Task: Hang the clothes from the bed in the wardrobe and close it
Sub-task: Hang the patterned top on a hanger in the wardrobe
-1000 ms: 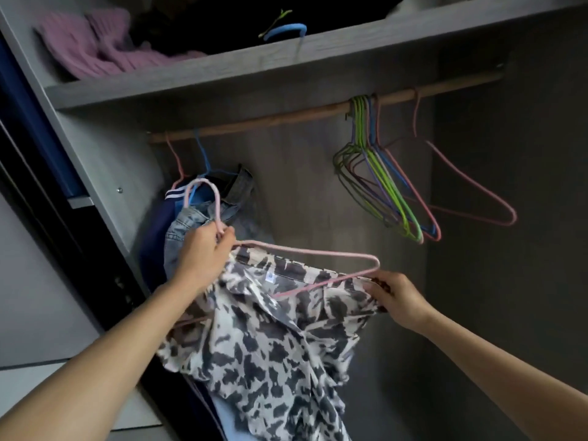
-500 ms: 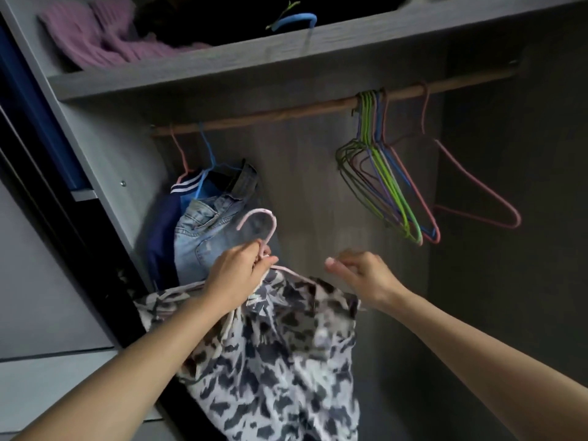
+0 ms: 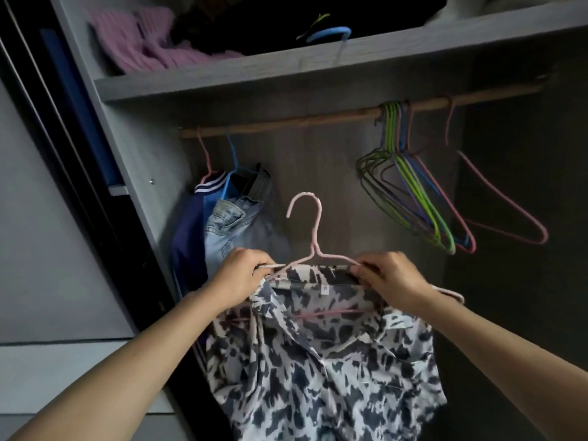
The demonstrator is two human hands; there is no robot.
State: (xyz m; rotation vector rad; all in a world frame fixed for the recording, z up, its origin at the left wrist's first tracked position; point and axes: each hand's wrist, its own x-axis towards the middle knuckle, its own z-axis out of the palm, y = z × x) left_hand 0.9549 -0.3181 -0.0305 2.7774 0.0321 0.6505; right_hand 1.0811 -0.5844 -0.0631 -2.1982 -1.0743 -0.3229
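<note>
Wardrobe open, view looking up into it.

- Patterned top is draped on a pink hanger and held in front of the wardrobe, well below the rail; not yet hung.
- Left hand is clenched on the fabric edge at the hanger's left shoulder. Right hand pinches fabric at the right shoulder.
- A loose strap loops out past the right wrist.
- Jeans and a blue top hang at the rail's left end, and a bunch of empty hangers at the right. There is an open gap between them.

Risks, as judged: the hanger is thin and the fabric looks slippery, so it may slide off one shoulder once a hand lets go to lift the hook. The unseated strap makes the right side the likelier to drop. A careless swing could snag the empty hangers.
</note>
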